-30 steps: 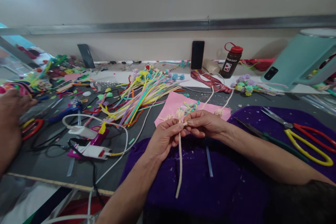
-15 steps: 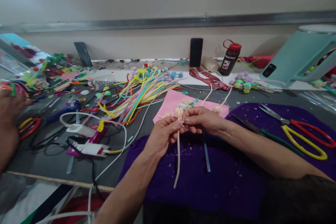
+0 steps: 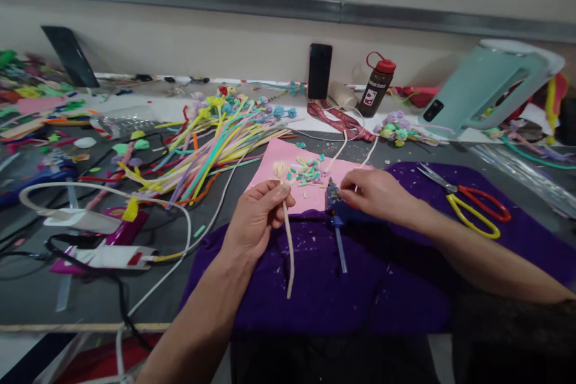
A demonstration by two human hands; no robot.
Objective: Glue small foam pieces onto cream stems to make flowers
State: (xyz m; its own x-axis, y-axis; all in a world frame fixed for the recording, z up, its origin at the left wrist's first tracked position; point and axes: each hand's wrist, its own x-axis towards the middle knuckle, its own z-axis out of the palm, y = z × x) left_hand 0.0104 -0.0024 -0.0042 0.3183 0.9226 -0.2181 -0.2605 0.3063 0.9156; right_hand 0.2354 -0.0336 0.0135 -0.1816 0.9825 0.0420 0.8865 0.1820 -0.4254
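Note:
My left hand pinches a cream stem just below its pale flower head; the stem's long end hangs down over the purple cloth. To the right, my right hand has its fingers curled beside the nozzle of a blue glue gun; whether something small is between the fingertips is hidden. A clear glue stick sticks out of the gun toward me. Behind both hands, small green, yellow and white pieces lie on a pink sheet.
Red-and-yellow scissors lie at right on the cloth. Colourful stems are bundled at left, near a magenta glue gun with white cables. A phone, bottle and green kettle stand behind.
The view has shifted right. My right hand has parted from my left and moved right, beside the blue glue gun, which now shows. The other person's hand at far left is out of view.

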